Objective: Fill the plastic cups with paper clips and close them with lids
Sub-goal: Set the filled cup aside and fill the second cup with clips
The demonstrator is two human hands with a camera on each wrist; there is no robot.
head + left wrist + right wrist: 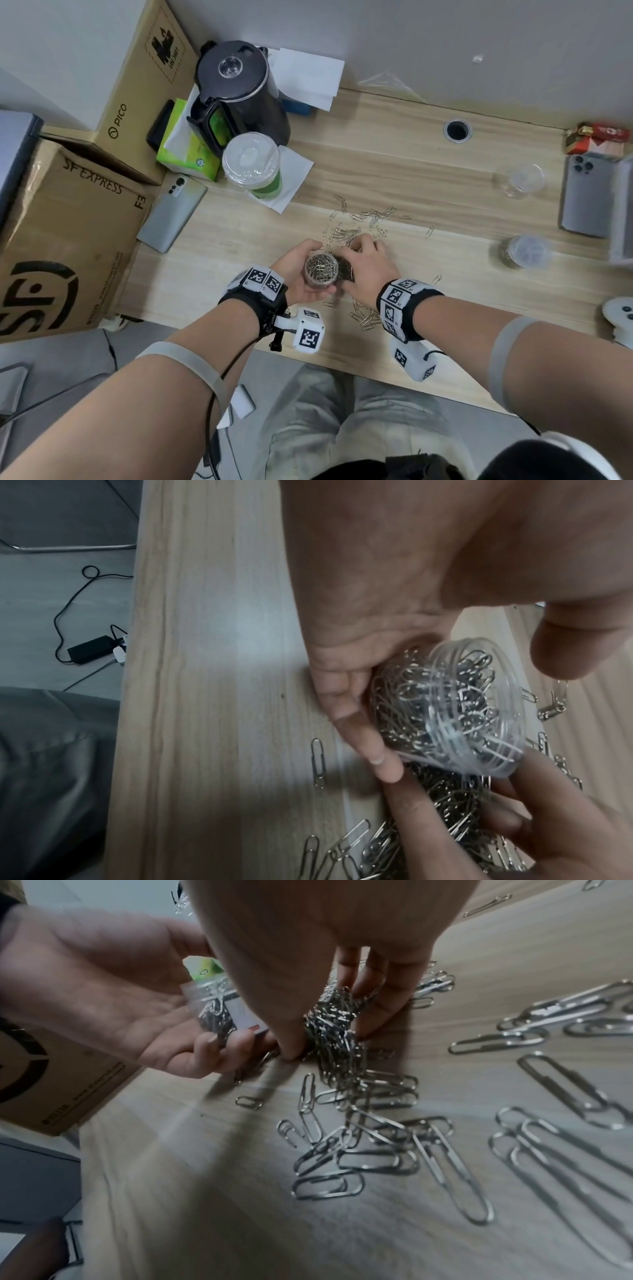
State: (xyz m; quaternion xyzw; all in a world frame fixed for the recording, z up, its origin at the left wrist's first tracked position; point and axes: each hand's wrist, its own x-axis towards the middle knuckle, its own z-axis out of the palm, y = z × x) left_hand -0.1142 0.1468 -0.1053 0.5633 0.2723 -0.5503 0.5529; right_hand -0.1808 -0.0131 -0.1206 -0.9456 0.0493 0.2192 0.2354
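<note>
My left hand [308,270] grips a small clear plastic cup [321,270] just above the table's near edge. The cup has no lid and is packed with silver paper clips to the rim [455,710]. Right beside it, my right hand [356,260] pinches a thick bunch of paper clips [335,1020] between thumb and fingers, low over the wood and touching the cup's side. Loose paper clips [363,222] lie scattered beyond both hands, and more [366,318] under my right wrist. An empty clear cup [519,180] stands at the far right. Nearer stands another small cup [525,255] that looks capped.
A black kettle [236,92] and a large lidded cup with a green drink [251,164] stand at the back left. Cardboard boxes [68,222] line the left side. One phone [171,212] lies left, another [585,195] right. A white controller [620,315] sits at the right edge.
</note>
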